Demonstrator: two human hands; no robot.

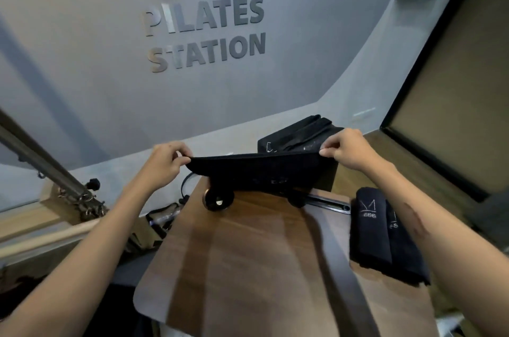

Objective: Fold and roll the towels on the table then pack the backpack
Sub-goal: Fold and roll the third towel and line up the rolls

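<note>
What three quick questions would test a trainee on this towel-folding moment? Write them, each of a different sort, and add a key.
1. True or false: both hands pinch the black towel by its upper corners.
2. Multiple choice: the folded towels lie on the table to the person's A) left, B) right, C) far edge.
3. Fill in: behind the held towel stands a black ____.

Key
1. True: the left hand and right hand each pinch a corner, with the towel stretched between them above the table.
2. B.
3. Backpack.
</note>
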